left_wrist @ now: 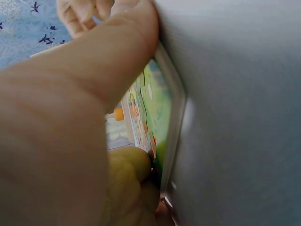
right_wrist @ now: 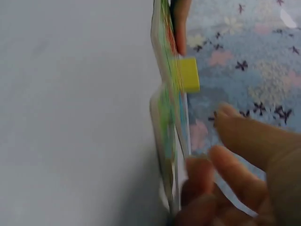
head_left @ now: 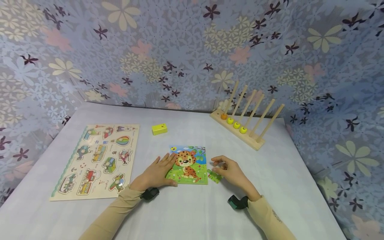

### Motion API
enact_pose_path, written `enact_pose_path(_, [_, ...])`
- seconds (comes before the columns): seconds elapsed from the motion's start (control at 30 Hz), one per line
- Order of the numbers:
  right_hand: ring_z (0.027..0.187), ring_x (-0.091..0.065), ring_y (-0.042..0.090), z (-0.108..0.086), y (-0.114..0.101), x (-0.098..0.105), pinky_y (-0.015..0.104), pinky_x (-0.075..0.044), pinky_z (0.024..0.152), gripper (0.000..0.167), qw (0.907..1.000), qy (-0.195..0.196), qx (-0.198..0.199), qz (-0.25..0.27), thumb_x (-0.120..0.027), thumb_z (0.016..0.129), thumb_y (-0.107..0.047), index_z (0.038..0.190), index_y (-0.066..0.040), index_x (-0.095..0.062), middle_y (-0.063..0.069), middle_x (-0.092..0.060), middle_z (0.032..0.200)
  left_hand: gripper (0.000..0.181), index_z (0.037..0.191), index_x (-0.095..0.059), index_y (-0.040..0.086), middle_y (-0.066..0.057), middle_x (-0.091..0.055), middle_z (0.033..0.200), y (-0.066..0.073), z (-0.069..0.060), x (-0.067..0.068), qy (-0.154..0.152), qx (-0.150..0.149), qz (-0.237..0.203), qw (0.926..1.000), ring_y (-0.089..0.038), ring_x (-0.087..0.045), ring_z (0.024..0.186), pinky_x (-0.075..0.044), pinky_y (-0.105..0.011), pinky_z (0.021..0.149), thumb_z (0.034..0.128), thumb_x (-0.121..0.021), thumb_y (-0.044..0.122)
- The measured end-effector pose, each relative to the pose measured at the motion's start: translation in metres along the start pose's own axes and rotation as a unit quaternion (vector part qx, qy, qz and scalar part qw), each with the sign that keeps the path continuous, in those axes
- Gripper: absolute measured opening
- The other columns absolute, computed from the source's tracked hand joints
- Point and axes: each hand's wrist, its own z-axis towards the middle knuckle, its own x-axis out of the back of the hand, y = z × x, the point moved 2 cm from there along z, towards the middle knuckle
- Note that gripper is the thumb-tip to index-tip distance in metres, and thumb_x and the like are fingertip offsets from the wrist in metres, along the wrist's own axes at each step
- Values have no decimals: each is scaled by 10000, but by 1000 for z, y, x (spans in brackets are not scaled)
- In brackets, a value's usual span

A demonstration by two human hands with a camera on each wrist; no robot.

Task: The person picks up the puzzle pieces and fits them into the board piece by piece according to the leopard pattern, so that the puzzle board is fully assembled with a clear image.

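Note:
A square leopard puzzle [head_left: 189,166] lies on the white table in front of me. My left hand [head_left: 160,170] rests on its left side with fingers stretched over the edge; the left wrist view shows the thumb close to the frame's near edge. A loose green puzzle piece [head_left: 213,176] lies against the puzzle's right edge, seen edge-on and blurred in the right wrist view. My right hand [head_left: 231,171] is at that piece, fingers loosely bent over its right end. In the right wrist view the thumb [right_wrist: 254,139] stands apart from the piece.
A wooden vehicle peg board [head_left: 96,160] lies at the left. Behind the puzzle sits a yellow block [head_left: 159,129]. A wooden peg rack [head_left: 237,130] with orange and yellow beads stands at the back right. Flowered cloth [head_left: 186,56] hangs behind the table.

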Motion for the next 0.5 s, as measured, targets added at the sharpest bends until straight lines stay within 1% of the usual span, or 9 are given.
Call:
enact_pose_path(0.17, [599, -451, 52, -8, 9, 8, 191, -405, 544, 563, 9975, -629, 289, -143, -768, 818, -123, 1339, -111, -555, 107, -625, 1244, 999, 1539, -178, 6, -155, -148, 1625, 1, 0, -1, -6, 43, 25, 10000, -355, -118, 1507, -133, -566, 1214, 841, -676, 519])
enact_pose_path(0.27, [591, -444, 44, -10, 9, 9, 192, -403, 544, 623, 9946, -907, 483, -149, -777, 803, -103, 1373, -117, -525, 103, -600, 1287, 1003, 1541, -173, 10, -151, -143, 1626, 0, 0, -1, -19, 52, 34, 10000, -351, -113, 1508, -130, -563, 1216, 840, -674, 525])
enact_pose_path(0.4, [587, -431, 39, -11, 7, 9, 189, -398, 542, 628, 9925, -1054, 604, -155, -770, 808, -90, 1382, -120, -518, 102, -597, 1288, 1007, 1536, -180, -5, -167, -150, 1622, 0, 0, -1, 15, 13, 27, 10000, -367, -124, 1503, -137, -576, 1209, 837, -679, 521])
enact_pose_path(0.5, [613, -419, 53, -10, 7, 8, 186, -388, 554, 614, 9927, -1039, 579, -178, -768, 806, -74, 1370, -129, -531, 108, -574, 1232, 1003, 1538, -175, 2, -166, -147, 1622, 0, -1, 0, 29, 4, 41, 10000, -368, -122, 1503, -133, -574, 1210, 840, -676, 519])
